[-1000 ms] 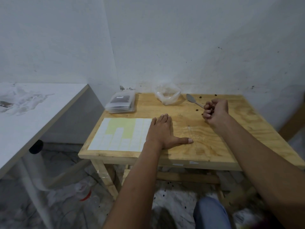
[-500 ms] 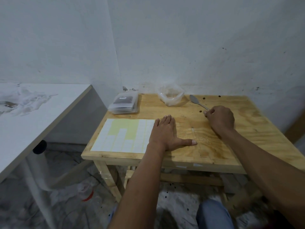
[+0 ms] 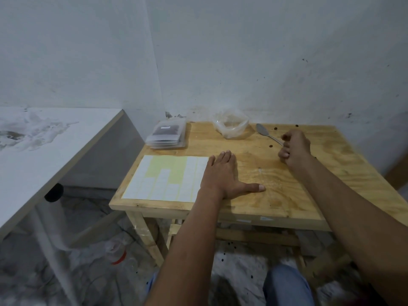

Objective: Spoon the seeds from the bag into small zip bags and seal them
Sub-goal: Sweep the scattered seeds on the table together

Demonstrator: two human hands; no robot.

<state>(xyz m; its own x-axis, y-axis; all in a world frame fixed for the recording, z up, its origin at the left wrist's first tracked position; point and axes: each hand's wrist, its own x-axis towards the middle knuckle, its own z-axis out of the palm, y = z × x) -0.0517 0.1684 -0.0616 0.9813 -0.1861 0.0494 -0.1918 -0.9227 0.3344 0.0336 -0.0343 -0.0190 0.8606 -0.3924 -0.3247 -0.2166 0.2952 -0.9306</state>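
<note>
White label sheet (image 3: 167,177) on wooden table (image 3: 287,195), white table (image 3: 55,140) alongside.

Clear seed bag (image 3: 230,127) slumped open by the wall, my metal spoon (image 3: 266,133) beside it (bowl up), filled zip bags (image 3: 167,136) stacked far left.

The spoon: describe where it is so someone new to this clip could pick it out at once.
Start at the wooden table against the white wall and look along its far edge. Right of the crumpled clear bag, the spoon lies with its bowl toward the wall, and the right hand grips its handle. It is the only metal thing there, grey and shiny beside soft plastic.
</note>
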